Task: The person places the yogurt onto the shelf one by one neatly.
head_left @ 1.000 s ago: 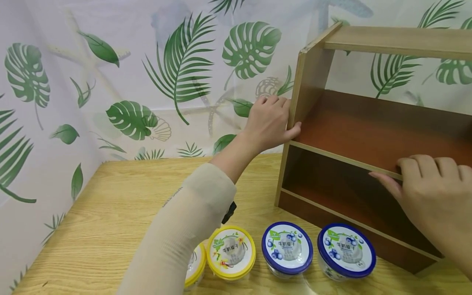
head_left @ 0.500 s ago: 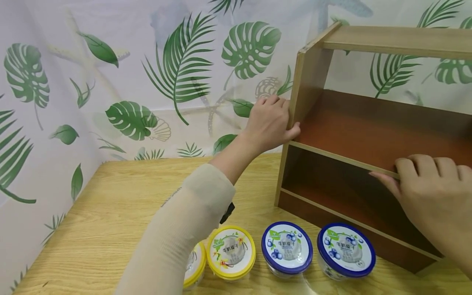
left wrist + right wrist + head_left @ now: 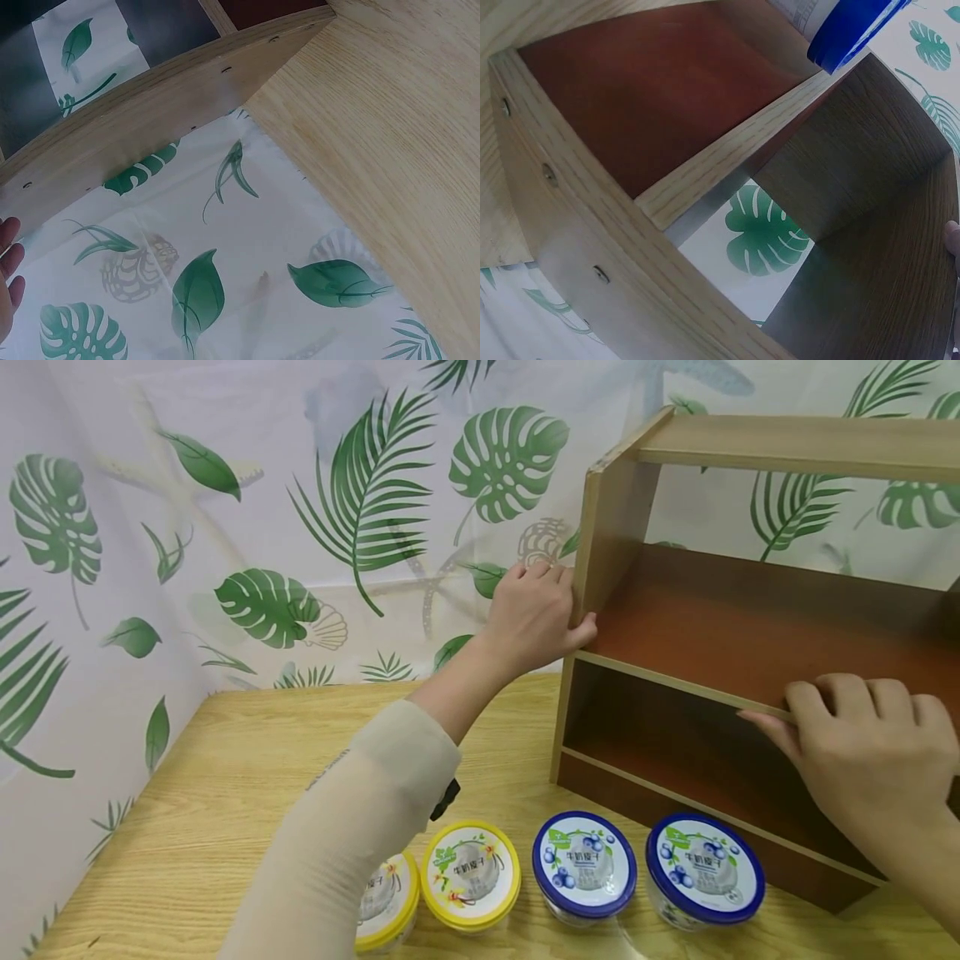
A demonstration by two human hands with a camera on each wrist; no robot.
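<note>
A small wooden shelf unit (image 3: 611,535) with brown boards stands on the table, held by both hands. My left hand (image 3: 532,618) grips its left side panel, thumb over the front edge and fingers on the outer side. My right hand (image 3: 873,747) grips the front edge of the middle board, fingers above and thumb below. In the left wrist view only some fingertips (image 3: 10,259) show, beside the panel. The right wrist view catches just a bit of a finger (image 3: 952,238) at its right edge.
In front of the shelf stand two blue-lidded tubs (image 3: 585,864) (image 3: 705,868) and two yellow-lidded tubs (image 3: 471,875) (image 3: 386,897); my left sleeve partly covers the outermost yellow one. A leaf-patterned sheet (image 3: 262,527) hangs behind the wooden table (image 3: 225,777).
The shelf unit has shifted slightly to the left, and both hands have moved with it. The tubs have stayed in place.
</note>
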